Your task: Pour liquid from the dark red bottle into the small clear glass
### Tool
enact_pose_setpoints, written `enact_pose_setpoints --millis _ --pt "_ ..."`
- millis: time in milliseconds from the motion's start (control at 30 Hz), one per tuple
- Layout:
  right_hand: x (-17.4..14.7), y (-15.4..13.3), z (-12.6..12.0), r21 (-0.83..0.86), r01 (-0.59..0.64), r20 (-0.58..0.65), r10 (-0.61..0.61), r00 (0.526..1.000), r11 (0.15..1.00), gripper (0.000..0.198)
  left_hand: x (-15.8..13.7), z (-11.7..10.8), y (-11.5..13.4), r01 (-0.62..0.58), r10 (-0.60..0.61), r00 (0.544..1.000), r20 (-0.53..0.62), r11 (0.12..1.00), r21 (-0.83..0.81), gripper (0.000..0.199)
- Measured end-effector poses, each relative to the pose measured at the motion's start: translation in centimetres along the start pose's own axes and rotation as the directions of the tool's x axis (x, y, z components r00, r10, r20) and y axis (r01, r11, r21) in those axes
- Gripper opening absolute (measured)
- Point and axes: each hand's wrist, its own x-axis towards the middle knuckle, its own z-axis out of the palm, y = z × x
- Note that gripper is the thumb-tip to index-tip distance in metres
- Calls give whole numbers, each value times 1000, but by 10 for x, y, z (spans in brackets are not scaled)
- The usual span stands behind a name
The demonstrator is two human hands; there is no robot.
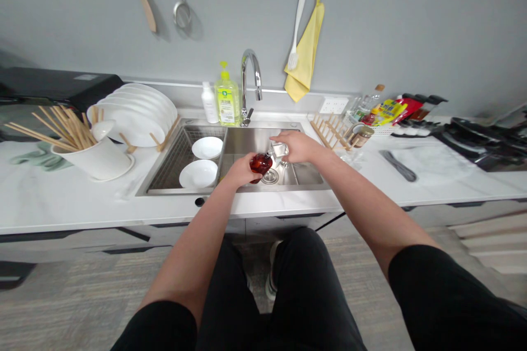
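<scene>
My left hand (244,171) is closed around a dark red, glossy bottle (261,164) held tilted over the right basin of the steel sink (284,188). Its narrow neck points up and right. In my right hand (298,146) is a small clear, silvery container (279,149), gripped between thumb and fingers close to the bottle's neck. Whether the two touch, I cannot tell. Below them shows the round drain (270,176). The chrome faucet (252,66) rises behind the basin.
Two white bowls (207,148) sit in the left basin. Dish soap (228,100) and a white bottle (209,103) stand behind it. Left are racked plates (135,120) and a chopstick holder (99,162). Right are a wooden rack (329,130), a jar (363,136) and black tongs (397,165).
</scene>
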Motion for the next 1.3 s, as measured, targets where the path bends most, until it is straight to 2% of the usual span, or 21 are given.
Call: enact_pose_setpoints --millis 1300 --pt "6 -5 -7 -56 6 33 -4 999 998 88 0 0 -2 5 -6 1000 -12 999 -54 86"
